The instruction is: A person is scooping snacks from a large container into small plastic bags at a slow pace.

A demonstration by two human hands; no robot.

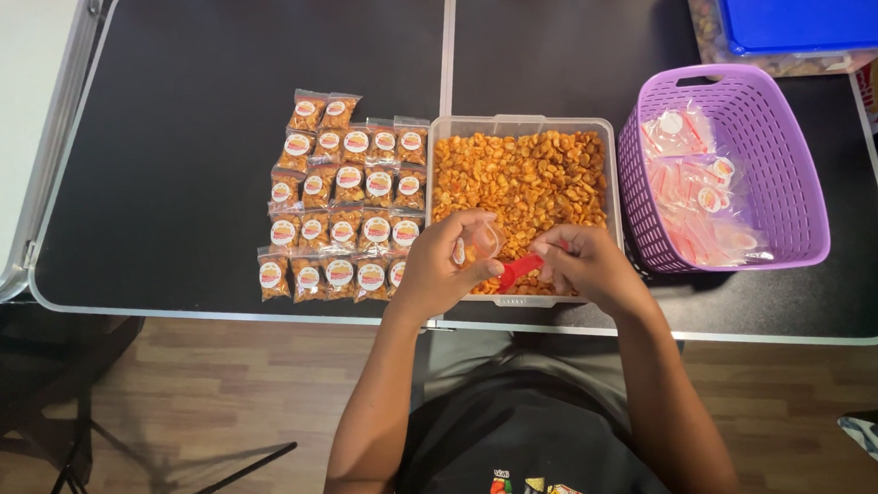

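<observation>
A clear plastic tub [519, 125] full of orange-brown roasted nuts [530, 177] stands on the black table. My left hand [442, 262] holds a small clear empty bag [478, 243] open above the tub's near edge. Just to its right, my right hand [580, 260] grips a red scoop [520, 269], whose tip points toward the bag's mouth. Several filled small packets [341, 197] with round labels lie in rows to the left of the tub.
A purple slotted basket [790, 158] with empty clear bags stands right of the tub. A blue-lidded container [812, 2] sits at the back right. The table's front edge [262, 314] runs close to my body; a white surface [2, 130] is at the left.
</observation>
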